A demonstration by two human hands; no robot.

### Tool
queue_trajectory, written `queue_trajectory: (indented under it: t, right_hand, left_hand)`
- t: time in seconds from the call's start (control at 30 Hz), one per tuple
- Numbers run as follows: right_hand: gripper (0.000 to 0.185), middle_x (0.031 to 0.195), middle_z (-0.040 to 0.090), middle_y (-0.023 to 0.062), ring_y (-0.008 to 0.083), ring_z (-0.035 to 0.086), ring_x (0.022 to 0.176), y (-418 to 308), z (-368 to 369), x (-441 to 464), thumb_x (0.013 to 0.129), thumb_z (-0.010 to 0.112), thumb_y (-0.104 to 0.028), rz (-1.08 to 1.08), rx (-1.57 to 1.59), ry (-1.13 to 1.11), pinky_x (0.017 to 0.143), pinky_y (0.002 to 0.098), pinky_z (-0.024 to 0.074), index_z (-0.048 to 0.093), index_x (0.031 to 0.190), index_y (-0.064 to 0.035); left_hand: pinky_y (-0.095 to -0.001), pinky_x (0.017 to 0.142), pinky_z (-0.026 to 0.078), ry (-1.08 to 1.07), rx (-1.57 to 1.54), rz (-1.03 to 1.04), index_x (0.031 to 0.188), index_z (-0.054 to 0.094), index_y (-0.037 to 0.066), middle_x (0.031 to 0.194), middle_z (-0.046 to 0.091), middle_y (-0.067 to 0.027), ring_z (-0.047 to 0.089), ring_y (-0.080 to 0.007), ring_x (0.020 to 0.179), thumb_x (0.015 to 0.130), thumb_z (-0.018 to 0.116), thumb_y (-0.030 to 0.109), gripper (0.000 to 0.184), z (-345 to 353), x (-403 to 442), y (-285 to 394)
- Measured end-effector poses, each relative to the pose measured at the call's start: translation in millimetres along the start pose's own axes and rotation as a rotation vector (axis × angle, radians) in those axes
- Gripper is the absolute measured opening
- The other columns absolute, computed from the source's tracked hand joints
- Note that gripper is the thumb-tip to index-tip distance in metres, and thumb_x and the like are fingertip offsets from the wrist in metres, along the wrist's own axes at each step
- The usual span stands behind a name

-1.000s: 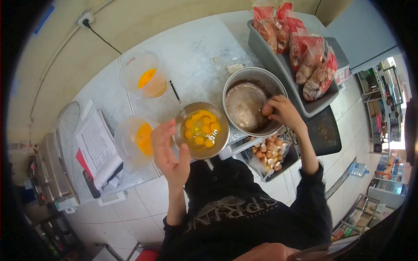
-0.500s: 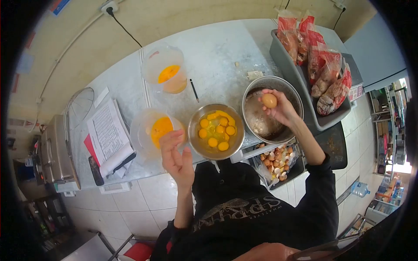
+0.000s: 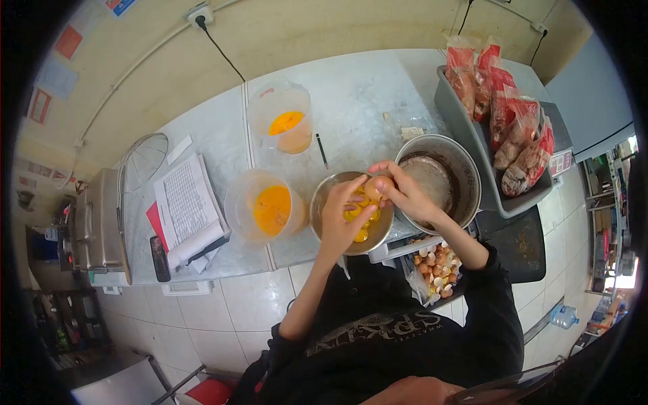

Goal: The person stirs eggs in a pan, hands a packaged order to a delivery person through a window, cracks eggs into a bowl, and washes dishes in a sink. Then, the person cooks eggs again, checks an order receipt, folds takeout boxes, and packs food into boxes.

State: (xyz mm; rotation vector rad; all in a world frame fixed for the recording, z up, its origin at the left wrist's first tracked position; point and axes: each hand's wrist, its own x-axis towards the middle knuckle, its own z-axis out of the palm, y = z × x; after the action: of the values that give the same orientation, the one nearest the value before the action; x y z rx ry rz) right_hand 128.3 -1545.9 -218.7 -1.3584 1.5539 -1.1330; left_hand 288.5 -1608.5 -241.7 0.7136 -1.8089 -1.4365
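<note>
Brown egg (image 3: 381,188) | in right hand (image 3: 403,192), at fingertips | above metal bowl (image 3: 322,228)

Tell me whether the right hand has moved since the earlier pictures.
Yes, leftward: the right hand was over the large pot; its fingertips are now over the metal bowl.

1 held egg (image 3: 380,188) | 1 bowl (image 3: 383,237) | 1 pot (image 3: 467,185) | 2 jugs (image 3: 241,202)

Yolks (image 3: 361,235) in steel bowl (image 3: 385,237) partly hidden by left hand (image 3: 339,217); egg (image 3: 379,188) partly covered by right hand (image 3: 403,191). Contact between left fingertips and egg unclear. Print on papers (image 3: 185,202) too small to read. Red seat (image 3: 210,392) cut by bottom edge.
</note>
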Motion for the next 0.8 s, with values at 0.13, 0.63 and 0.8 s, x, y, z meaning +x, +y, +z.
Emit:
queue_trajectory:
  t: [0.13,0.63,0.8]
  right_hand:
    - [0.031,0.100,0.050,0.0121,0.0201,0.051,0.094,-1.0,3.7,0.7,0.085,0.048,-0.016,0.233,0.350,-0.183,0.080,0.0294,0.0414,0.042,0.112,-0.0018]
    - [0.055,0.104,0.049,0.0135,0.0283,0.049,0.100,4.7,41.2,-5.6,0.065,0.067,-0.004,-0.292,-0.269,0.030,0.086,0.0336,0.0407,0.044,0.115,-0.0072]
    - [0.055,0.104,0.049,0.0070,0.0173,0.050,0.096,-1.7,20.4,-116.8,0.063,0.076,-0.013,-0.253,0.052,0.684,0.082,0.0297,0.0414,0.047,0.108,-0.0049]
  left_hand:
    - [-0.0223,0.069,0.049,-0.053,-0.143,0.004,0.109,0.052,0.003,0.100,0.053,-0.0065,0.059,-0.0127,0.080,0.072,0.062,-0.002,0.038,0.9,-0.5,-7.5]
    - [-0.0322,0.079,0.046,-0.016,0.200,0.232,0.099,0.056,0.005,0.101,0.054,-0.0118,0.052,-0.0259,0.097,0.067,0.053,-0.002,0.033,-33.7,-12.6,-2.0]
    - [-0.0381,0.089,0.036,-0.050,0.122,0.444,0.098,0.054,0.001,0.102,0.053,-0.0143,0.050,-0.0272,0.100,0.068,0.051,0.001,0.030,-32.6,-22.8,49.0]
